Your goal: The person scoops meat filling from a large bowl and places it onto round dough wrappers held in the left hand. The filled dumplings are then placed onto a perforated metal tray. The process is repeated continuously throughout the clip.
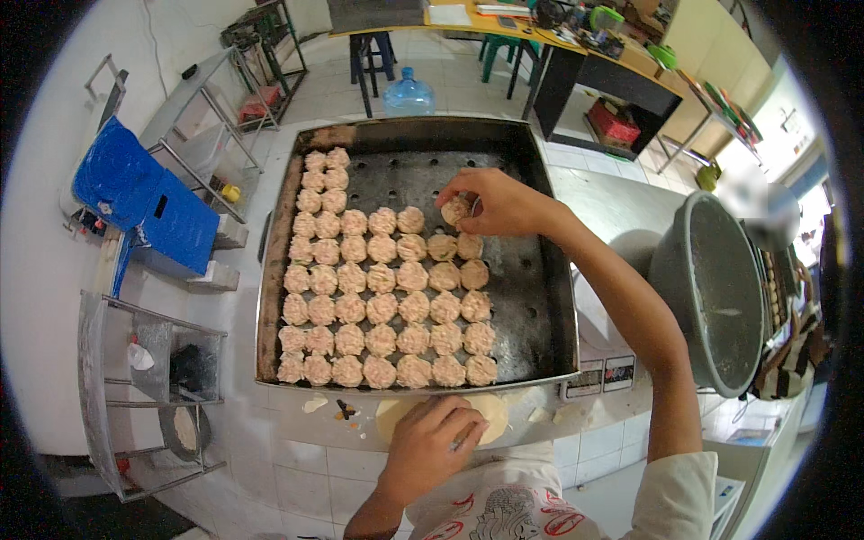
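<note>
A square dark metal steamer tray [530,324] with round holes lies before me, with rows of open-topped meat dumplings [381,277] over its left and middle part. My right hand [496,202] pinches one dumpling [456,209] between thumb and fingers, over the tray at the upper end of a column. My left hand [435,445] is below the tray's near edge, its fingers bent over round pale dough wrappers [494,415] on the counter. Whether those fingers grip anything is hidden.
On the right stand a large grey plastic basin [722,297] and a digital scale [601,376]. Dough scraps [314,403] lie on the metal counter. Beyond the tray are a blue water bottle [408,94] and a yellow-topped table [472,20]. Metal racks [152,398] stand at left.
</note>
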`<state>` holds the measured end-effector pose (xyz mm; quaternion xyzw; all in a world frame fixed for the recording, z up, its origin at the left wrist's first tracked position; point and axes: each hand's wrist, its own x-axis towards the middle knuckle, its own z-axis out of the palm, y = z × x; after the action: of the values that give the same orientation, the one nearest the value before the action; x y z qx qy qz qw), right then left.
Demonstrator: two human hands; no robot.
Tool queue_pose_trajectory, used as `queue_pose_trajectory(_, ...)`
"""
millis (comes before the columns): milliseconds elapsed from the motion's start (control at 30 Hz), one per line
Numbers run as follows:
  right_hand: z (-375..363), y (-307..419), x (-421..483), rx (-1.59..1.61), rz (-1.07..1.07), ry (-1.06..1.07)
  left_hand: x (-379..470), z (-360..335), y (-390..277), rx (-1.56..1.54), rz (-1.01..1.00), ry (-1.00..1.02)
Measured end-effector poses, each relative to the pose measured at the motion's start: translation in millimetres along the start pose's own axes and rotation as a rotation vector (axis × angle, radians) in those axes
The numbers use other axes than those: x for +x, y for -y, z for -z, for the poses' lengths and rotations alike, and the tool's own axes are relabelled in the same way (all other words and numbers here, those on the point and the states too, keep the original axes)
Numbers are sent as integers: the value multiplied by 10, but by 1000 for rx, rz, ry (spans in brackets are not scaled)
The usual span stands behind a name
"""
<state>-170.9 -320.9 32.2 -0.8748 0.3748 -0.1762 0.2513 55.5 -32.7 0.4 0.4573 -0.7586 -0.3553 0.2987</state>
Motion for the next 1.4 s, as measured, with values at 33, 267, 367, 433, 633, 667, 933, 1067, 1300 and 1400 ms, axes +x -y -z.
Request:
queue_pose_trajectory(33, -59, -82, 98, 25, -2, 75, -6, 2, 5, -16, -18, -24)
queue_pose_trajectory(267, -187, -332, 282, 26, -55, 211, -149, 39, 31, -543, 89, -91)
queue_pose_trajectory(367, -213, -351, 278, -19, -52, 190, -223, 22, 31, -861, 190, -112)
queue_pose_trajectory(433, -223, -356, 300, -89, -45, 182, -292, -12, 34, -1038, 289, -132)
queue_pose_trajectory(633, -63, 19, 191, -305, -67, 199, -460, -260, 163, -1637, 632, -181)
queue_pose_trajectory(667, 19, 160, 35, -308, -145, 120, -488, -289, 175, -1737, 556, -123)
queue_pose_trajectory(933, 1025, 1409, -2655, -293, -239, -676, -269, -731, -81, -1689, 544, 34)
queue_pose_trajectory(1067, 1694, 769, -3614, -910, -662, -341, 26, -820, -525, -1713, 658, 143)
queue_pose_trajectory(1300, 1497, 131, -4317, -695, -977, 330, 592, -1326, -1205, -1573, 542, 535)
queue_pose_trajectory(1400, 1641, 73, -4477, -729, -1058, 346, 711, -1512, -1301, -1528, 506, 542)
